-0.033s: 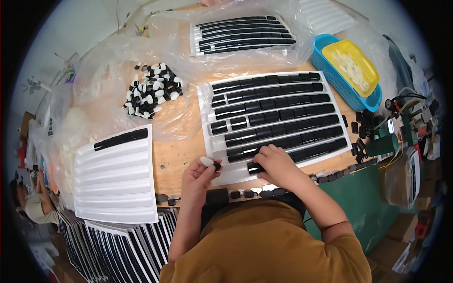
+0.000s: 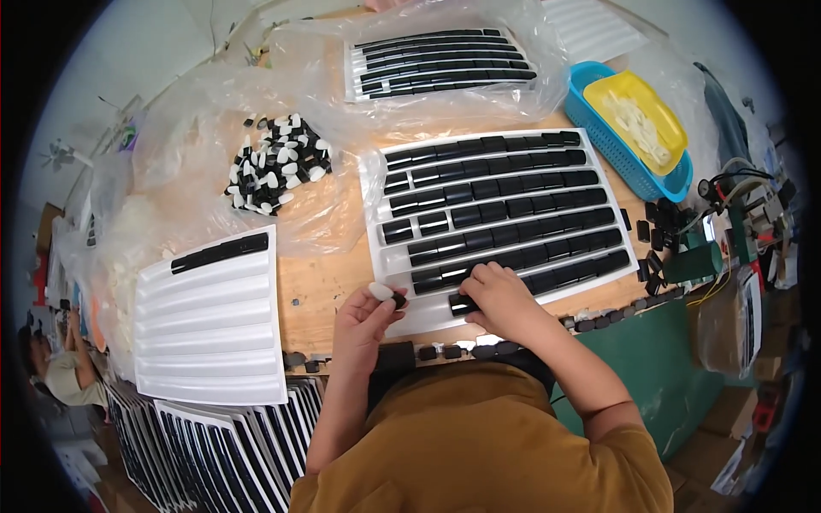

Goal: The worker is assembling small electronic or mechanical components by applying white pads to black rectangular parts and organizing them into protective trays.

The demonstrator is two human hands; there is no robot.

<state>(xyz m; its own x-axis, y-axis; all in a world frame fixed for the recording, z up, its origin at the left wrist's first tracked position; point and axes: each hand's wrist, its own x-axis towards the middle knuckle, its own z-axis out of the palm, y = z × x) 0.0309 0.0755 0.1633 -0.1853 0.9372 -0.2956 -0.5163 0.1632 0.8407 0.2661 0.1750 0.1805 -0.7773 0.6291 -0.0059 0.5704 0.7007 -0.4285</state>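
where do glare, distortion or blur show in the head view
Head view: straight edges bow under the fisheye lens, as on the left-hand white tray, and the corners go black; head view: pale glare streaks the black pieces; head view: the person at far left looks soft; head view: the left hand and right hand look fairly crisp.

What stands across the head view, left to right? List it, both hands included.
Co-worker → white ridged tray bearing one black strip → left hand pinching a black-and-white piece → right hand → blue basket.
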